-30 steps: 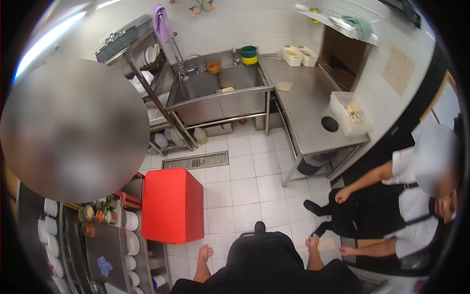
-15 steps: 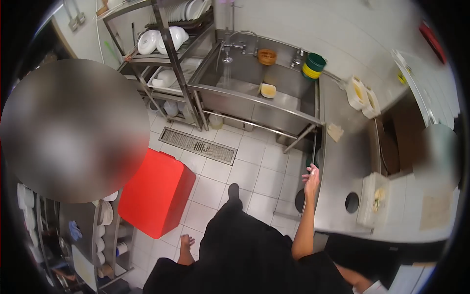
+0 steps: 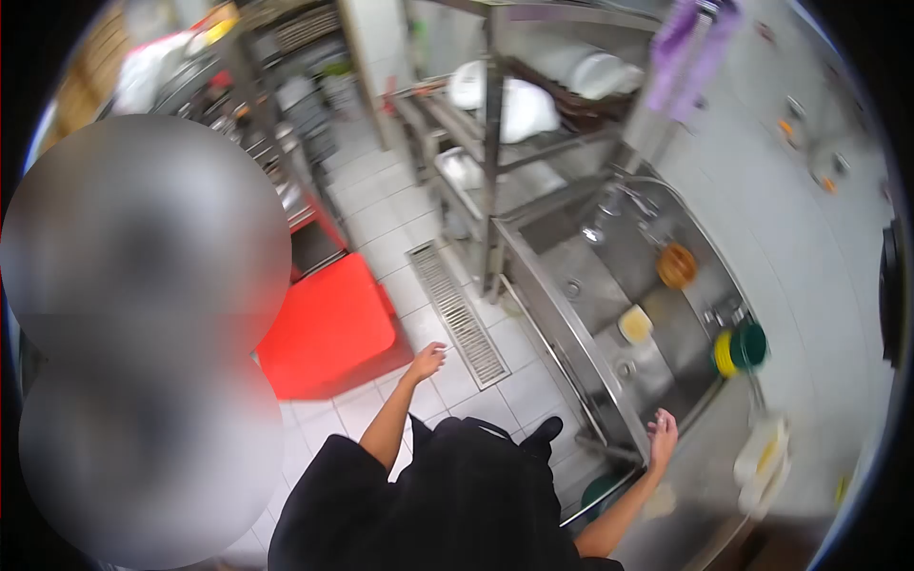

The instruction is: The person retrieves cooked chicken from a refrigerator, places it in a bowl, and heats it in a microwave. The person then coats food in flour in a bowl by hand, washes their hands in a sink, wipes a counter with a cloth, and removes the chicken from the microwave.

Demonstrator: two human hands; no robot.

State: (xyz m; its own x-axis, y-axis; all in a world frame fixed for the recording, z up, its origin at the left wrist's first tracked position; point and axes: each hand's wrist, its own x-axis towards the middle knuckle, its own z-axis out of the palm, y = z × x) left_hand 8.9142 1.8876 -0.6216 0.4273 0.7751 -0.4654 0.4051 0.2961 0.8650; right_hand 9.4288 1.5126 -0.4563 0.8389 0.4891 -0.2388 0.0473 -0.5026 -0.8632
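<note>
The two hands are held well apart, in front of the body on either side of the black clothing. The left arm angles forward from its short sleeve, and the left hand has its fingers loosely bent, near one red bin and one floor grate. The right arm reaches out and forward; the right hand points its fingers up, loosely parted, at the near corner of one steel sink (whether skin meets metal, I cannot tell). The sink stands ahead and to the right, the bin ahead and to the left.

Counting the rest: one pale tub with yellowish contents sits in the sink, one brown bowl at its back, and one green-and-yellow container by its far edge. Two white containers, blurred, share the counter with one pale cloth. One purple cloth hangs above the sink.
</note>
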